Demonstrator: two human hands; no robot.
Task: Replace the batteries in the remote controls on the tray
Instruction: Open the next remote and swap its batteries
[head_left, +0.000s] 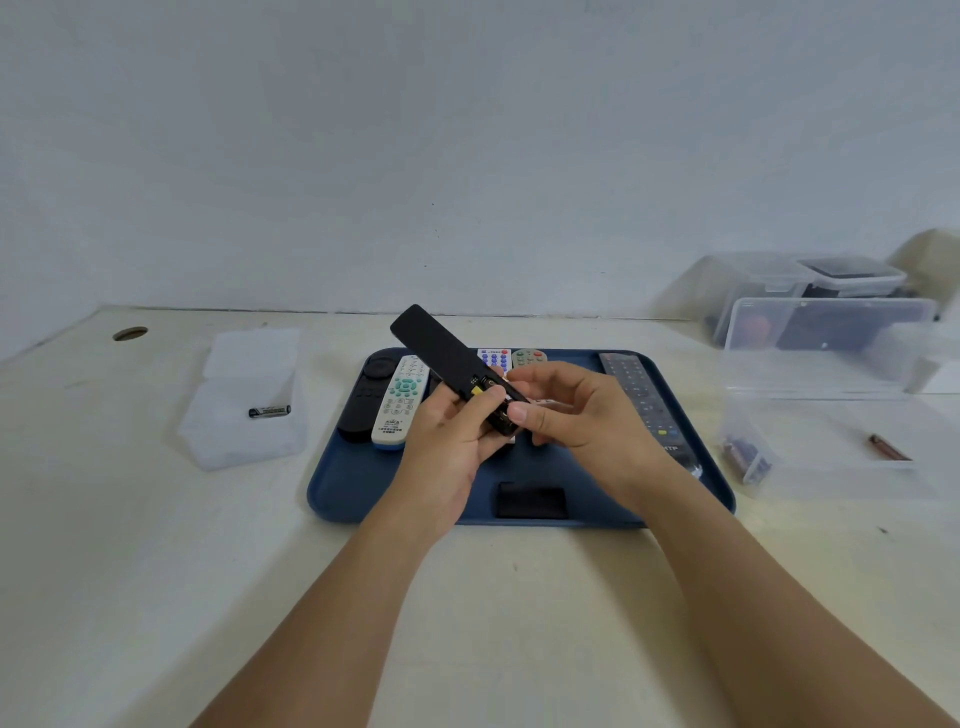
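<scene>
The left hand (457, 441) grips a black remote (452, 364) near its lower end, fingers curled round the body, thumb across the open battery compartment. The remote is held back side up above the tray, tilted, with its far end pointing up and to the left. The right hand (576, 410) meets the same lower end from the right; its thumb and curled fingers pinch at the compartment end of the remote. Whether a battery sits between the fingertips cannot be determined.

Below both hands lies a blue tray (363, 488) on a pale table (156, 545). On the tray, from left to right: a black remote with round pad (366, 395), a white remote with teal buttons (402, 400), two small remotes with coloured buttons (511, 357) partly hidden behind the hands, and a long dark remote (641, 395) along the right side. A black cover piece (532, 501) rests near the front rim of the tray.

Left of the tray, a clear plastic container (244, 431) holds one battery (269, 411). Right of the tray stands a clear box (821, 415) containing several batteries (743, 457) in its near-left corner. Further lidded containers (800, 291) stand behind it against the wall.
</scene>
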